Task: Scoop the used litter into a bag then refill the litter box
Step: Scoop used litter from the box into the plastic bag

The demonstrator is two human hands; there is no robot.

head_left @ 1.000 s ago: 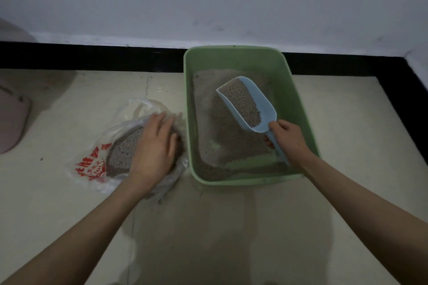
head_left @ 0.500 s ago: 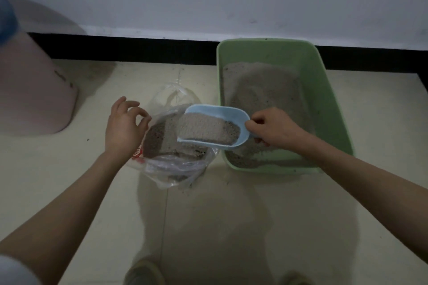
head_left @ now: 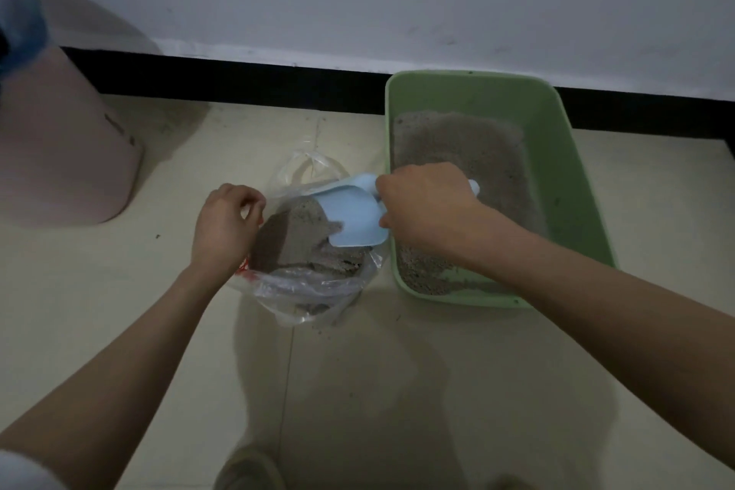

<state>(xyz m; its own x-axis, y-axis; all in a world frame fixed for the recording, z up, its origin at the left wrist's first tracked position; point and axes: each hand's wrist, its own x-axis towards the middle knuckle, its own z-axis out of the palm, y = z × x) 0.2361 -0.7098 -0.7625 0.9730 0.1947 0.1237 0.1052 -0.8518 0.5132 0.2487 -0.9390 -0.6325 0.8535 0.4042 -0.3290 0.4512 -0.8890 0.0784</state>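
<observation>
A person crouches over a pale tiled floor [head_left: 119, 310], seen from above, both bare forearms reaching forward.

At about nine o'clock in the view stands a large pinkish plastic container [head_left: 59, 143], well apart from the work and untouched.

Just left of centre, the left hand [head_left: 226, 223] pinches the rim of a crumpled clear plastic bag with red print [head_left: 314, 290] between thumb and curled fingers. It appears to hold the bag's mouth open and raised so that litter lands inside rather than on the floor. A mound of grey used litter [head_left: 290, 239] already lies in the bag.

At the centre, a pale blue plastic scoop [head_left: 350, 215] is tipped over the bag's mouth, its underside facing up and its lip pointing toward six o'clock, with litter sliding off its edge. This angle suits emptying the load. The right hand [head_left: 425, 207] is wrapped tightly round the scoop's handle, fingers curled under, knuckles up; the handle's end pokes out past the hand at three o'clock.

At two o'clock from the bag, just beside it, sits a green rectangular plastic litter box [head_left: 572, 155], close enough for short transfers. Grey litter still covers most of its bottom, with bare green showing at its near end, so scooping looks unfinished and refilling has not begun.
</observation>
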